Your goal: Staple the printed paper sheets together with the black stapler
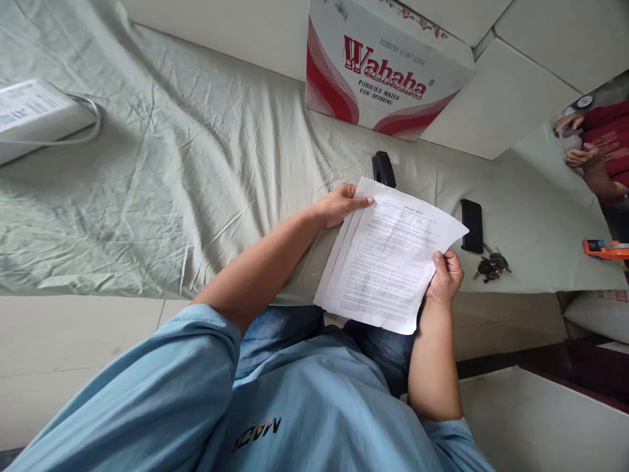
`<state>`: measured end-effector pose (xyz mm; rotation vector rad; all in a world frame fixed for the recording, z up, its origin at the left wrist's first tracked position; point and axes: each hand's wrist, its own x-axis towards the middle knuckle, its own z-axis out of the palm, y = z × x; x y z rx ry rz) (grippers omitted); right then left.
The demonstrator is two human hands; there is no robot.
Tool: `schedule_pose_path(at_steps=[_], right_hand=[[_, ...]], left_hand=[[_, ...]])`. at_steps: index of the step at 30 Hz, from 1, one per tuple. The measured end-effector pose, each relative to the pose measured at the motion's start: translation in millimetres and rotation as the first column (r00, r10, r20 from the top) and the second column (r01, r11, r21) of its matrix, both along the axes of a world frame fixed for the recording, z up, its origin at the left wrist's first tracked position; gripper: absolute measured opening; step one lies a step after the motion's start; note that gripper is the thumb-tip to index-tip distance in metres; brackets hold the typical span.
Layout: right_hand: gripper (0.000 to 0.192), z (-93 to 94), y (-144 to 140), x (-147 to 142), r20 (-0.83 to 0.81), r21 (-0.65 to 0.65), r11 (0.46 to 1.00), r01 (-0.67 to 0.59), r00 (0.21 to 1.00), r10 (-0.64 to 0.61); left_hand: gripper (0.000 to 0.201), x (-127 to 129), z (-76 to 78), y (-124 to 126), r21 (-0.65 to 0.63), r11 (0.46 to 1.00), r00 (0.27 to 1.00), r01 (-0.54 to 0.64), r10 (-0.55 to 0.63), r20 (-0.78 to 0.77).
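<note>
I am holding some sheets of paper (388,262) over the front edge of the desk (246,164), partly above my legs. The sheets do not line up: the ones under the top sheet peek out on the left. To handle them well, I think I should pinch softly, so they don't crease, and make the sides even. My left hand (343,204) is closed on the top left corner, with the thumb on top. My right hand (446,275) pinches the right edge, its fingers curled in. A black stapler (384,169) sits just past the paper's top.
</note>
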<state>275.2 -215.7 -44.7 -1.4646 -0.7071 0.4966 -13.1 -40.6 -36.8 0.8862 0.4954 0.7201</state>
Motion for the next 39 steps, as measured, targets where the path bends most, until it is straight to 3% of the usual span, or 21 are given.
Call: schedule_pose_path(at_steps=[15, 24, 29, 33, 39], right_hand=[[0.051, -0.6, 3.1, -1.6, 0.044, 0.027, 1.0, 0.011, 0.999, -0.012], [0.042, 2.5, -0.5, -8.2, 0.047, -0.045, 0.996, -0.078, 0.996, 0.08], [0.044, 3.2, 1.6, -8.7, 0.092, -0.039, 0.998, -0.056, 0.994, 0.06], [0.052, 4.3, 3.4, -8.3, 0.116, -0.016, 0.993, -0.113, 0.987, 0.114], [0.038, 1.1, 0.5, -9.7, 0.073, -0.047, 0.996, -0.073, 0.994, 0.076]], left_hand=[[0.038, -1.6, -1.5, 0.7, -0.051, 0.999, 1.0, 0.004, -0.003, 0.023], [0.039, -0.5, 1.5, -1.5, -0.068, 0.998, 0.999, -0.003, 0.006, 0.044], [0.04, -1.2, 2.7, -2.3, -0.064, 0.997, 0.998, 0.035, -0.031, 0.063], [0.039, -0.5, 3.4, -2.8, -0.062, 0.996, 0.995, 0.067, -0.062, 0.082], [0.034, 1.6, 3.7, -4.0, -0.115, 0.992, 0.998, 0.05, -0.046, 0.04]])
